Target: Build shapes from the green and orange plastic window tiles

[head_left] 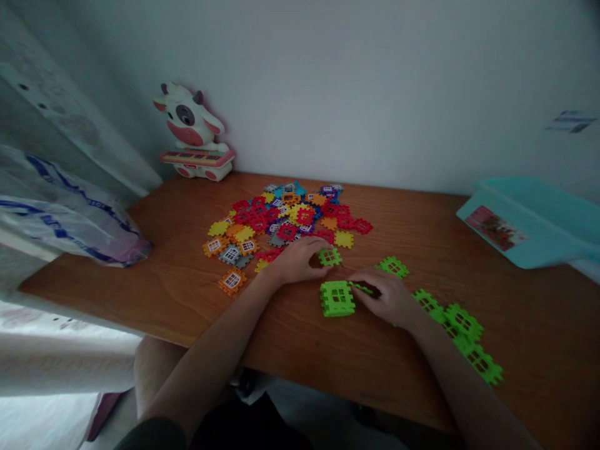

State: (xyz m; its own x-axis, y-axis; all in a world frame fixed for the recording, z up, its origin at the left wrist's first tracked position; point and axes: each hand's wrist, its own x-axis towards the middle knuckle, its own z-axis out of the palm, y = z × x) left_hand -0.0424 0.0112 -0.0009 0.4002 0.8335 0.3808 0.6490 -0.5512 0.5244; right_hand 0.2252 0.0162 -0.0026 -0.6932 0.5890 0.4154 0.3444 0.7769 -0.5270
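My left hand [304, 258] is closed around the edge of a green window-shaped building tile [330, 257], just in front of a mixed pile. Between thumb and fingers, my right hand [387, 294] pinches another green tile [360, 287], seen nearly edge-on. Close to its fingertips stands a boxy green piece of joined tiles [337, 298] with a window on top; whether the pinched tile touches it I cannot tell. One loose green tile [392, 267] lies beyond my right hand. Several more green tiles [464, 322] overlap beside my right forearm.
A pile of red, yellow, orange, blue and grey tiles [285, 215] spreads across the wooden table [290, 337]. At the back left stands a cow toy with a keyboard [194, 134]. A clear plastic bag [70, 215] is at the left, a turquoise bin [534, 219] at the right.
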